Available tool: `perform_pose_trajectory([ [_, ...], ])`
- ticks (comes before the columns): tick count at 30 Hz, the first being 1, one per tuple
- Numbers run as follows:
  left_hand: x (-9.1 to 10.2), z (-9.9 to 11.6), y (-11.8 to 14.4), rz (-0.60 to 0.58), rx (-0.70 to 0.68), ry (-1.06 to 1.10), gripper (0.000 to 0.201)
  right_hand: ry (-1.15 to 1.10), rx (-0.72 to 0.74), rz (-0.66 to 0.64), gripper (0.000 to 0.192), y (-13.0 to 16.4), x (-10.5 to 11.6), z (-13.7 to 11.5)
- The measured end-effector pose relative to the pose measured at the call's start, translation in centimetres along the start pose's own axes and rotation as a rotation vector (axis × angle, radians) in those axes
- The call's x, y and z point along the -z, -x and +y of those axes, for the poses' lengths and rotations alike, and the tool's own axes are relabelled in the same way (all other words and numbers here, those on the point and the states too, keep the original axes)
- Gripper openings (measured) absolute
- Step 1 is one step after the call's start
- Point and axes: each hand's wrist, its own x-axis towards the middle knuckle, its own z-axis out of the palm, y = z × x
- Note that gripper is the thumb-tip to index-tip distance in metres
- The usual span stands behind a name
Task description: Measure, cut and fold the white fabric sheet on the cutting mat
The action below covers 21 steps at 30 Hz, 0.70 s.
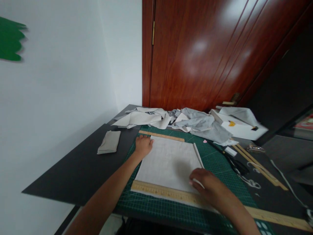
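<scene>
1. A dark counter (80, 169) is set against a white wall, with a wooden door behind its far edge.
2. A green cutting mat (215, 160) is laid across its middle.
3. A folded grey cloth (109, 142) is placed to the left of the mat, apart from it.
4. Crumpled grey fabric pieces (190, 122) are heaped along the far edge.
5. A white box (241, 129) is seen at the far right, partly covered by fabric.
6. Wooden strips (259, 168) and black scissors (236, 163) are laid to the right of the mat.
</scene>
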Motion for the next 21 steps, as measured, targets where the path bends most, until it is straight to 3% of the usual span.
perform_pose_trajectory([
  [3, 0.0, 0.1, -0.1, 0.018, -0.025, -0.01, 0.035, -0.08, 0.168, 0.114, 0.032, -5.7, 1.6, 0.5],
  [5, 0.0, 0.1, -0.2, 0.026, -0.041, -0.019, 0.033, -0.051, 0.117, 0.181, 0.035, -9.7, 1.6, 1.7],
  [8, -0.1, -0.1, -0.2, 0.033, -0.057, -0.03, 0.03, 0.055, -0.046, 0.228, 0.044, -14.0, -0.2, 4.5],
  [14, -0.4, -0.1, -0.4, 0.036, -0.061, -0.041, 0.026, 0.18, -0.125, 0.276, 0.054, -15.6, -3.9, 8.8],
  [18, -0.6, 0.0, -0.5, 0.034, -0.062, -0.043, 0.025, 0.275, -0.089, 0.228, 0.053, -16.1, -4.3, 9.5],
  [21, -0.5, 0.0, -0.4, 0.033, -0.063, -0.045, 0.024, 0.27, -0.102, 0.263, 0.049, -16.5, -4.3, 9.4],
])
